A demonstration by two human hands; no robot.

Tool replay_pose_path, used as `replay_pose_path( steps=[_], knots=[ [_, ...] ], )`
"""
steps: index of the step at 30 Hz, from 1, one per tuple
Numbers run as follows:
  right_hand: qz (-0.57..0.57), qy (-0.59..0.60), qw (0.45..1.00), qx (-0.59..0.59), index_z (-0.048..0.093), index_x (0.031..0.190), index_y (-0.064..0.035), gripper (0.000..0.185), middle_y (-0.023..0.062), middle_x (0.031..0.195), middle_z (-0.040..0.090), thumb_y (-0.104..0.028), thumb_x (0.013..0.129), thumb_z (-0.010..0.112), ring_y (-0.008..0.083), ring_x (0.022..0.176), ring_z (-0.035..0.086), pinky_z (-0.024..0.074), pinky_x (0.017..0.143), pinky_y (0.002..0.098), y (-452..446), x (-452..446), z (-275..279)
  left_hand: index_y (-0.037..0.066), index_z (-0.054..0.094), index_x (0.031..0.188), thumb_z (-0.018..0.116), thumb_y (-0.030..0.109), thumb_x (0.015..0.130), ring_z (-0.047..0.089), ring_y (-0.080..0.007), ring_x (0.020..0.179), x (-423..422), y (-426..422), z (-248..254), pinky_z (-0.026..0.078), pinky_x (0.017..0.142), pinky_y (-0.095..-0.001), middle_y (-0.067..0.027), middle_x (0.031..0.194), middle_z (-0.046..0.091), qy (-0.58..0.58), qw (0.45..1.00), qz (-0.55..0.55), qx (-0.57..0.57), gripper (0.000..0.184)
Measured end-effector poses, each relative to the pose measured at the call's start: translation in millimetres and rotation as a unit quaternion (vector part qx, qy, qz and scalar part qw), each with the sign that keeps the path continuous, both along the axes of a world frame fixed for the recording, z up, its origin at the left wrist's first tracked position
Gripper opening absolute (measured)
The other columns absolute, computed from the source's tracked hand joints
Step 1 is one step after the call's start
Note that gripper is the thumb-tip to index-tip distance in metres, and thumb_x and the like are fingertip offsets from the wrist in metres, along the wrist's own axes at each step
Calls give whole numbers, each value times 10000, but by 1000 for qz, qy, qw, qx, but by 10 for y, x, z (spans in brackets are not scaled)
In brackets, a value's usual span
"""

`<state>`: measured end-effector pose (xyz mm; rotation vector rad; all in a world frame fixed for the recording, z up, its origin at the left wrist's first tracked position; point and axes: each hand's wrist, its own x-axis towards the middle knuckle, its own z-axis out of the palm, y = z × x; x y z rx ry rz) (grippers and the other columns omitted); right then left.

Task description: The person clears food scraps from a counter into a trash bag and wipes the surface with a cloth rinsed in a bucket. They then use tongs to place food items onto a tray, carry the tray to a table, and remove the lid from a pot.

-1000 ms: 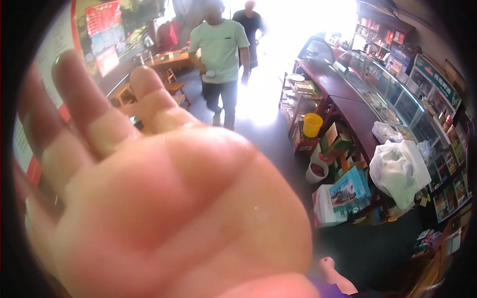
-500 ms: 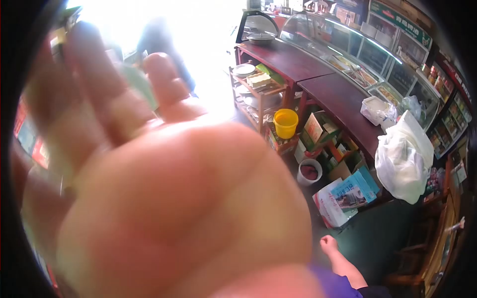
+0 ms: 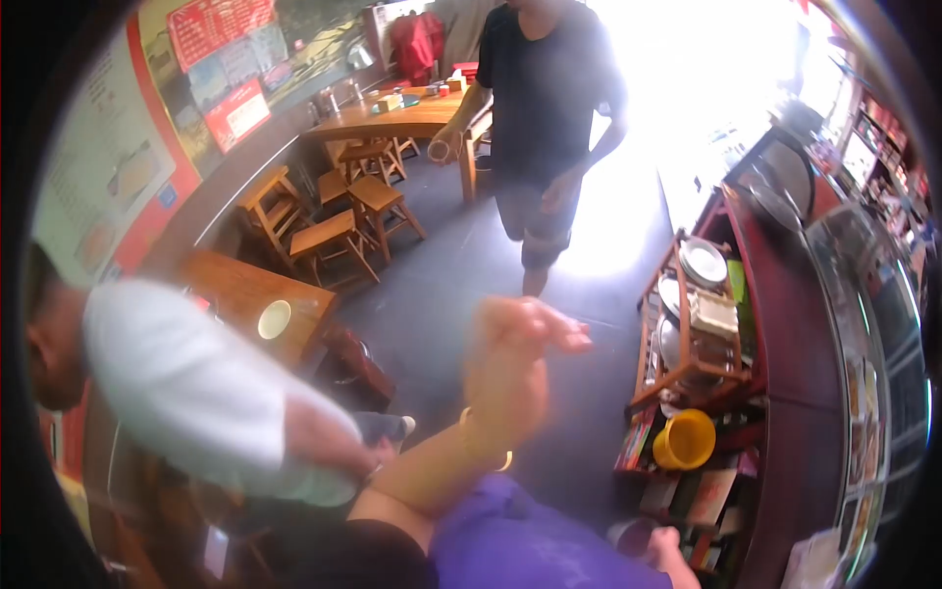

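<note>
My left hand [image 3: 520,363] is raised in the middle of the view, blurred by motion, with a yellow bangle [image 3: 469,432] on the wrist. Its fingers bend loosely toward the right and nothing shows in them. Low at the right, my right hand [image 3: 665,542] hangs with its fingers curled in, close in view to a pale bucket [image 3: 633,536]. No object shows in that hand. A purple shirt [image 3: 530,540] covers my body.
A person in dark clothes [image 3: 549,118] stands ahead; another in a white shirt [image 3: 196,383] leans at the left. Wooden stools [image 3: 324,234] and tables [image 3: 392,120] line the left side. A dark red counter [image 3: 805,442], plate rack [image 3: 687,365] and yellow bucket [image 3: 684,440] stand right.
My view has swung left, toward the tables and the two people. My left hand, spread large before the camera, has moved away and down, its fingers now bent. My right hand stays low.
</note>
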<state>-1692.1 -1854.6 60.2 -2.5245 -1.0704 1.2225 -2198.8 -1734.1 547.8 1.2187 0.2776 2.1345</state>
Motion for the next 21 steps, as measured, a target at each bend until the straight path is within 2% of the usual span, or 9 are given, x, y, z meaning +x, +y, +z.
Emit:
replay_pose_path(
  steps=[3,4,5,7,9,10,12,14,21],
  knots=[
    [25,-8,984,177,572,824,-78,104,74,504,531,-160,868,524,186,397,520,425,365,327,2138,-239,420,80,449,1005,390,157,1011,607,-211,757,-298,480,-197,500,829,-426,-110,840,591,24,996,87,-12,97],
    [57,18,925,375,575,848,-73,88,64,550,542,-157,869,561,148,429,515,422,379,304,2828,-344,156,80,449,1005,390,157,1011,607,-211,757,-360,666,-283,500,829,-426,-110,840,591,27,996,87,-15,97],
    [119,-14,923,365,581,894,-74,67,31,605,542,-139,879,576,114,457,497,417,402,277,3467,-262,-78,81,444,1007,384,156,1014,605,-207,755,-338,864,-474,501,821,-421,-111,838,589,42,993,100,-55,96],
    [-33,247,911,329,596,917,-52,66,-19,640,535,-107,890,571,76,464,460,384,410,238,4133,-1230,791,63,454,1005,384,180,1020,602,-199,757,-407,1347,-744,503,810,-394,-111,844,588,63,986,97,-124,137],
    [81,257,929,255,634,1024,-8,229,95,819,659,-140,840,605,149,640,625,524,587,294,4675,-1675,944,50,469,993,391,209,1021,604,-198,770,-470,1876,-1015,503,810,-382,-110,847,592,115,976,42,-182,179],
    [237,16,909,343,648,1054,-42,291,113,877,680,-194,806,632,202,756,656,537,706,332,4684,-2067,1406,36,484,981,398,237,1023,606,-197,784,-451,2133,-1126,502,810,-370,-109,850,595,160,957,8,-242,222],
    [318,-43,938,132,655,1079,-98,344,118,1009,685,-295,798,639,260,957,654,512,854,381,4899,-2364,1632,14,522,956,423,314,1013,610,-196,818,-400,2626,-1329,500,817,-353,-108,859,601,191,933,-73,-295,321],
    [373,-43,924,78,636,1112,-121,377,109,1060,679,-359,819,645,248,1036,631,486,902,377,5164,-2263,1445,5,542,960,455,365,994,615,-197,837,-315,3057,-1455,499,822,-345,-110,869,606,146,921,-136,-336,372],
    [69,5,991,116,679,1015,-61,307,108,914,708,-287,809,653,221,852,682,529,771,333,5667,-1502,916,15,542,955,511,192,965,611,-170,767,-514,4745,-1696,512,767,-304,-89,828,610,90,893,-42,-439,180]
  ],
)
